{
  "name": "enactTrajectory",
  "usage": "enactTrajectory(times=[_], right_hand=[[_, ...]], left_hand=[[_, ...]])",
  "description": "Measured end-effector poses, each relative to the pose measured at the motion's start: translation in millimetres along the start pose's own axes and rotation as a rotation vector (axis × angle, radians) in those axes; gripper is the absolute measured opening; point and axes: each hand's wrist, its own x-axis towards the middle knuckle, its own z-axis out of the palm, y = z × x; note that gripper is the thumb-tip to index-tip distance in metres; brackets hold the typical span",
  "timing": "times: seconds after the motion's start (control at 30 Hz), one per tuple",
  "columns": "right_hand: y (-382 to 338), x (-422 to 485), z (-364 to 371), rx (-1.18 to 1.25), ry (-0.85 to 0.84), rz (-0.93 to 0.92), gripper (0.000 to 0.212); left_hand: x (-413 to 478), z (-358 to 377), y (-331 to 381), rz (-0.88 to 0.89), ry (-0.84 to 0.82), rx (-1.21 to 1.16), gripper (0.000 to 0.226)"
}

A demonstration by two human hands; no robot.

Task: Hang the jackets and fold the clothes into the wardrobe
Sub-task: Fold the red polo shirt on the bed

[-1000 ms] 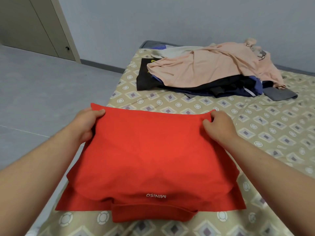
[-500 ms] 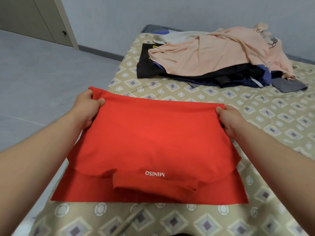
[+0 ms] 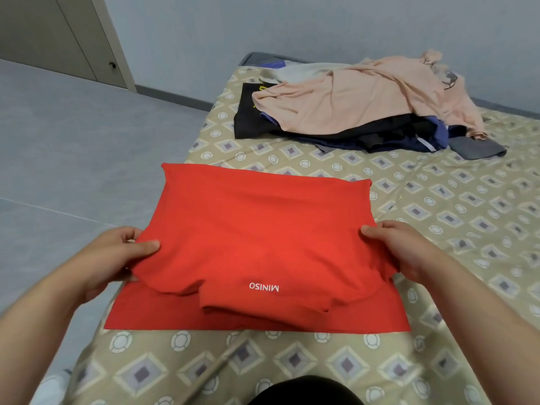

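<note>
A red shirt with white MINISO lettering lies partly folded on the patterned bed, near its left edge. My left hand pinches the shirt's left side, thumb on top and fingers beneath the cloth. My right hand grips the right side the same way. Both hands hold the folded layer about midway along the shirt. At the far end of the bed sits a loose pile of clothes with a peach garment on top and black, navy and grey pieces under it.
The grey floor runs along the bed's left side. A beige wardrobe door stands at the upper left against a grey wall. A dark rounded shape shows at the bottom edge.
Both hands have let go of the shirt's far corners and slid back toward me, now pinching its sides lower down. The far edge lies flat on the bed.
</note>
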Motion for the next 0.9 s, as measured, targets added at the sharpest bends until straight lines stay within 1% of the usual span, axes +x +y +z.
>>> enactTrajectory(times=[0.03, 0.07, 0.1, 0.13, 0.17, 0.2, 0.23, 0.27, 0.3, 0.33, 0.37, 0.4, 0.43, 0.47, 0.5, 0.53, 0.6, 0.73, 0.83, 0.9], right_hand=[[3.3, -2.2, -1.7, -0.017, -0.008, 0.016, 0.013], [4.0, -5.5, -2.5, 0.000, -0.025, 0.032, 0.013], [4.5, -7.1, -3.1, 0.063, -0.031, 0.047, 0.015], [5.8, -7.8, -3.1, 0.139, -0.012, 0.051, 0.016], [6.1, -9.1, -3.0, 0.177, 0.025, 0.049, 0.012], [6.5, -11.9, -1.9, 0.180, 0.067, 0.045, 0.008], [7.8, -15.6, 0.2, 0.171, 0.113, 0.039, 0.011], [9.7, -18.6, 2.7, 0.175, 0.152, 0.024, 0.015], [12.3, -21.2, 4.4, 0.191, 0.178, 0.009, 0.017], [14.5, -24.9, 7.1, 0.213, 0.201, 0.002, 0.017], [16.5, -31.2, 9.7, 0.249, 0.223, 0.004, 0.016], [21.7, -35.1, 13.0, 0.321, 0.227, 0.021, 0.018], [26.7, -41.7, 17.8, 0.404, 0.218, 0.057, 0.021], [34.1, -46.5, 24.6, 0.483, 0.206, 0.082, 0.022], [39.3, -53.1, 32.2, 0.520, 0.179, 0.094, 0.021], [45.2, -57.4, 39.7, 0.513, 0.169, 0.088, 0.020], [48.1, -58.5, 49.2, 0.463, 0.223, 0.060, 0.019], [33.0, -43.3, 38.2, 0.380, 0.374, 0.004, 0.025], [30.1, -40.0, 32.4, 0.296, 0.379, 0.027, 0.025], [30.6, -43.7, 32.9, 0.214, 0.405, 0.023, 0.022]], left_hand=[[-4.0, -0.3, -2.3, -0.022, -0.005, -0.040, 0.001], [-6.1, -0.6, -3.4, -0.046, -0.005, -0.104, 0.004], [-6.5, -1.5, -4.1, -0.059, 0.007, -0.164, 0.007], [-5.3, -3.1, -5.5, -0.058, 0.031, -0.185, 0.006], [-4.1, -4.0, -7.4, -0.054, 0.070, -0.149, 0.004], [-3.6, -4.2, -9.4, -0.051, 0.125, -0.076, 0.004], [-3.9, -2.5, -13.0, -0.035, 0.172, 0.029, 0.011], [-7.9, 1.7, -16.5, 0.003, 0.224, 0.162, 0.020], [-12.5, 7.1, -20.2, 0.058, 0.317, 0.324, 0.033], [-20.0, 13.1, -22.3, 0.142, 0.423, 0.484, 0.046], [-29.8, 20.0, -25.0, 0.282, 0.496, 0.608, 0.053], [-40.1, 28.6, -28.3, 0.467, 0.499, 0.698, 0.054], [-47.8, 37.2, -33.3, 0.659, 0.422, 0.773, 0.055], [-54.8, 46.2, -37.4, 0.806, 0.313, 0.858, 0.059], [-58.5, 54.6, -42.8, 0.885, 0.194, 0.946, 0.064], [-59.0, 62.1, -47.7, 0.917, 0.095, 1.030, 0.068], [-56.1, 76.1, -54.2, 0.922, -0.009, 1.132, 0.071], [-52.4, 92.5, -62.2, 0.908, -0.018, 1.196, 0.062], [-55.1, 97.4, -72.4, 0.889, -0.005, 1.266, 0.065], [-58.0, 98.0, -76.8, 0.907, 0.018, 1.261, 0.068]])
